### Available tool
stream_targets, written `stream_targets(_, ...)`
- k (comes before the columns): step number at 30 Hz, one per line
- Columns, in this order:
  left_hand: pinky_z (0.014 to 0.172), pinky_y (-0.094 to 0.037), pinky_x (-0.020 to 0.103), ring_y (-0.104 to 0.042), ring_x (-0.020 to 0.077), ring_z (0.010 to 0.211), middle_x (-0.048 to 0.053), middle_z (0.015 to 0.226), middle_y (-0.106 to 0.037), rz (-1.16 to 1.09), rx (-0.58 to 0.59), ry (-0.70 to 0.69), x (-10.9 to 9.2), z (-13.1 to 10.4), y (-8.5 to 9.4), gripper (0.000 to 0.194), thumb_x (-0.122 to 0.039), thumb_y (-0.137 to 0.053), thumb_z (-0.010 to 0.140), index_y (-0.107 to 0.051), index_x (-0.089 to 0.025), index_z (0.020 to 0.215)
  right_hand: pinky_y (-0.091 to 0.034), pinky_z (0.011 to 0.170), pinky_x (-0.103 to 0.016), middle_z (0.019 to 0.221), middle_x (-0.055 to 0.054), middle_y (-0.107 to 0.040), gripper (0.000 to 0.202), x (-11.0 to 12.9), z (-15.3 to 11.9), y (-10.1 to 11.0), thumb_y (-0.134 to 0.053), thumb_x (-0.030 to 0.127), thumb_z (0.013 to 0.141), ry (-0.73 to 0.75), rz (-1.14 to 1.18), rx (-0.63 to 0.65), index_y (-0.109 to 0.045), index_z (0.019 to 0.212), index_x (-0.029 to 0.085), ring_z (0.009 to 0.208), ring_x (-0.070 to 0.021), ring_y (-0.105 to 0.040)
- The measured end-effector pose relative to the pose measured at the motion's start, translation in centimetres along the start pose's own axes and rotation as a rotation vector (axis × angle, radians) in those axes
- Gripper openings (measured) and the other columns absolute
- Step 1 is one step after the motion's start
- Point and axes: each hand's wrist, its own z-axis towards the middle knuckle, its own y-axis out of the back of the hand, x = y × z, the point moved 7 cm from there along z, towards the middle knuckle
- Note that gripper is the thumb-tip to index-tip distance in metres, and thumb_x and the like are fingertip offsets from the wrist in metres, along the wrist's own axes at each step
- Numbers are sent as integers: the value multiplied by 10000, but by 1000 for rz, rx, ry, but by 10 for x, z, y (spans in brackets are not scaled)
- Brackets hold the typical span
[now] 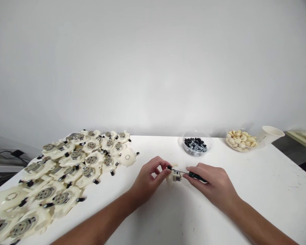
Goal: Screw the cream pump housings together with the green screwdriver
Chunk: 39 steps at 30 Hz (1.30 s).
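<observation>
Near the middle of the table, my left hand (151,177) pinches a cream plastic motor housing (170,179) between thumb and fingers. A grey motor (177,177) shows on its right side. At its top is a small black part (169,167) beside my left fingertips. My right hand (211,182) is closed round the dark handle of a screwdriver (197,176). The thin metal shaft points left, its tip at or close to the black part; exact contact cannot be made out.
Many similar motor housings (91,160) with black parts cover the left of the white table (153,221). Behind my hands stands a clear bowl (209,149) of small black pieces. Farther right are a bowl of cream oval pieces (241,140) and a cream cup (270,136).
</observation>
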Motion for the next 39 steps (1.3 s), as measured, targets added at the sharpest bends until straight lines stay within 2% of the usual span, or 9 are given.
stream_targets(5, 716, -473, 273, -621, 163, 856, 29, 914, -648, -12, 42, -15, -3, -2, -3, 156, -339, -632, 988, -704, -203, 970, -328, 540, -282, 592, 25, -579, 53, 16, -4, 4, -663, 180, 960, 205, -162, -38, -694, 923, 202, 508, -124, -475)
stream_targets(8, 726, -482, 282, -617, 171, 857, 34, 904, -635, -11, 27, -23, -3, -4, -4, 155, -332, -626, 987, -697, -198, 956, -322, 517, -272, 570, 33, -574, 113, 17, -4, 3, -651, 182, 958, 136, -68, -27, -698, 859, 210, 485, -113, -464)
stream_targets(12, 709, -493, 286, -611, 168, 835, 36, 911, -613, -24, -4, -25, 2, -8, -6, 171, -353, -606, 996, -679, -200, 975, -367, 512, -254, 647, 3, -667, 169, -2, -5, -9, -674, 308, 952, -312, 289, 40, -717, 817, 215, 532, -125, -522)
stream_targets(15, 703, -499, 284, -605, 161, 820, 33, 918, -608, -22, -14, -23, 5, -9, -7, 173, -360, -592, 1004, -669, -206, 985, -319, 499, -249, 618, 16, -615, 262, -15, -14, -25, -730, 416, 907, -681, 594, 99, -674, 758, 208, 542, -118, -457)
stream_targets(21, 762, -507, 298, -607, 168, 859, 32, 919, -619, 8, -11, -56, 1, -8, -7, 151, -338, -589, 1004, -662, -206, 995, -92, 449, -253, 489, 120, -340, 374, -25, -27, -53, -791, 461, 844, -1047, 1070, 224, -528, 742, 216, 436, -57, -174)
stream_targets(27, 704, -508, 281, -593, 154, 798, 21, 899, -583, -62, -4, 44, 12, -3, -8, 229, -412, -578, 1007, -657, -198, 1020, -213, 474, -232, 576, 94, -405, 268, -25, -14, -37, -733, 444, 890, -825, 799, 249, -599, 883, 212, 492, -81, -315)
stream_targets(31, 701, -508, 279, -598, 150, 785, 18, 894, -598, -85, 16, 52, 11, -2, -9, 218, -403, -608, 992, -657, -193, 1024, -356, 539, -255, 632, 52, -530, 134, -14, 1, -11, -663, 337, 931, -437, 374, 169, -590, 917, 226, 558, -127, -466)
stream_targets(35, 732, -509, 281, -626, 167, 856, 32, 923, -640, -11, 9, -18, 1, -4, -7, 148, -338, -626, 984, -664, -195, 997, -389, 550, -266, 671, 11, -631, 117, 1, 4, -1, -620, 257, 954, -53, 108, 92, -607, 842, 223, 560, -134, -515)
stream_targets(39, 735, -512, 278, -635, 170, 880, 36, 936, -645, 35, 7, -59, -4, -3, -4, 128, -314, -617, 990, -672, -201, 1015, -381, 528, -255, 644, 27, -611, 120, -5, 3, -4, -629, 263, 951, -82, 116, 115, -601, 840, 227, 538, -126, -498)
